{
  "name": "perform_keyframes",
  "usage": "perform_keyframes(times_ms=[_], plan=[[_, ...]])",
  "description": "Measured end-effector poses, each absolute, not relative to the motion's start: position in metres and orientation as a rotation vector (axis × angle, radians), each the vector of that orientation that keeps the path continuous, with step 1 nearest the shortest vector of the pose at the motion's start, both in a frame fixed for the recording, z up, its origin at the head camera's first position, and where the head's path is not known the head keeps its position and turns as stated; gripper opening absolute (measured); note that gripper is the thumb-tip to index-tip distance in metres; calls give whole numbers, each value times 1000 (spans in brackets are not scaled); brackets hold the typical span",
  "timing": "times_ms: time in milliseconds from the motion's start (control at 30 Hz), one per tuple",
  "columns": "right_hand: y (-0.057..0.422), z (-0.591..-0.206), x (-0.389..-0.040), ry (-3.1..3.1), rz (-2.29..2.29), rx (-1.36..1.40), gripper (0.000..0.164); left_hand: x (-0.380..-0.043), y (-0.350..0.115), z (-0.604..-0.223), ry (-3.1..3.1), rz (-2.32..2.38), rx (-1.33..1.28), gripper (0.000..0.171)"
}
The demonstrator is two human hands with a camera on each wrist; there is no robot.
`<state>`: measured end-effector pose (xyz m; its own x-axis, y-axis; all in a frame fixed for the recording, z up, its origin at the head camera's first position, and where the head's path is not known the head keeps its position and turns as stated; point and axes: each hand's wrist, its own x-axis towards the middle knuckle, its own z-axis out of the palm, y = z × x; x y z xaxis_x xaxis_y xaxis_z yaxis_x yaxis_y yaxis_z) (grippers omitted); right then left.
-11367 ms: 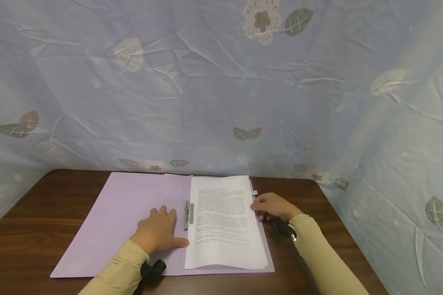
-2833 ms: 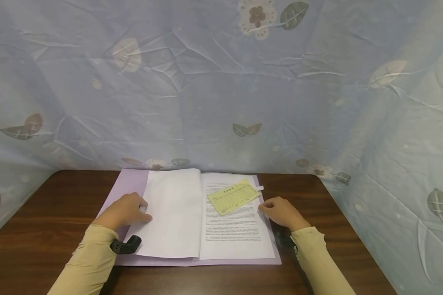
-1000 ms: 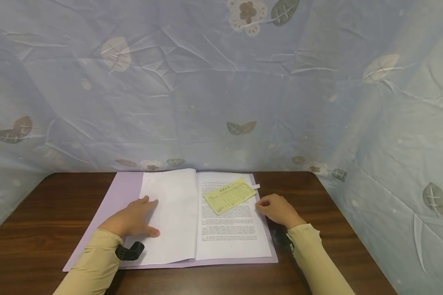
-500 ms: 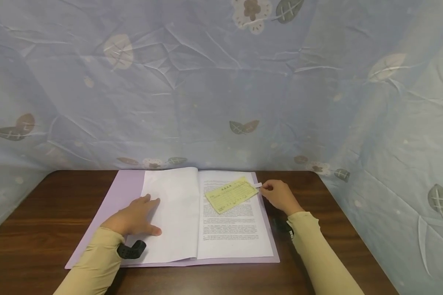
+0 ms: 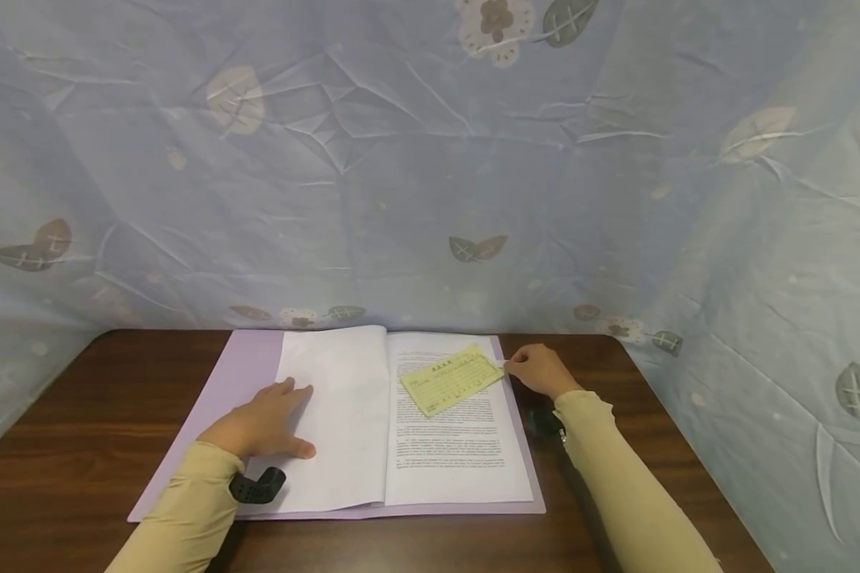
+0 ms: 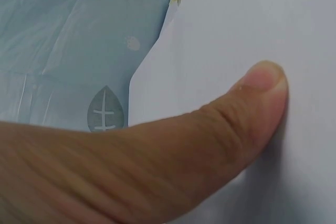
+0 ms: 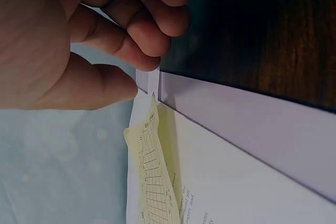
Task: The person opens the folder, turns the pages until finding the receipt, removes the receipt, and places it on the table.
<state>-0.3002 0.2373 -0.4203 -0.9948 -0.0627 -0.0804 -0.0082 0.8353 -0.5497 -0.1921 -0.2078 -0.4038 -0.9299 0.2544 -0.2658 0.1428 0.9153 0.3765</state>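
A lilac folder [image 5: 240, 374] lies open on the table. Inside it, a blank white page [image 5: 340, 430] is turned to the left and a printed page [image 5: 444, 477] faces up on the right. On the printed page a yellow slip [image 5: 437, 386] with a ruled form sits slantwise, one corner lifted in the right wrist view. My left hand [image 5: 261, 422] rests on the turned page, fingers spread and thumb [image 6: 262, 80] extended. At the right edge my right hand [image 5: 541, 370] pinches a small white tab [image 7: 153, 82] between thumb and index finger, close to the slip's corner.
The dark wooden table [image 5: 64, 414] extends on both sides of the folder. A pale blue patterned sheet [image 5: 401, 159] hangs behind and to the right. Black wrist straps [image 5: 258, 485] sit below both hands.
Earlier pages were turned left, uncovering the yellow slip. Over the last second my right hand moved up the page edge to the white tab. My left hand stayed nearly still.
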Motion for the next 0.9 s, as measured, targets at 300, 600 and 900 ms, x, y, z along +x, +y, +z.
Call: perform_keyframes(times_ms=[300, 600, 900], plan=[[235, -421, -304, 2815, -937, 1, 30, -194, -209, -405, 2772, 492, 311, 109], [232, -423, -304, 2778, -971, 13, 29, -193, -209, -402, 2765, 497, 302, 109], [231, -426, -302, 2764, -1009, -1, 23, -191, -209, -401, 2768, 505, 309, 107]])
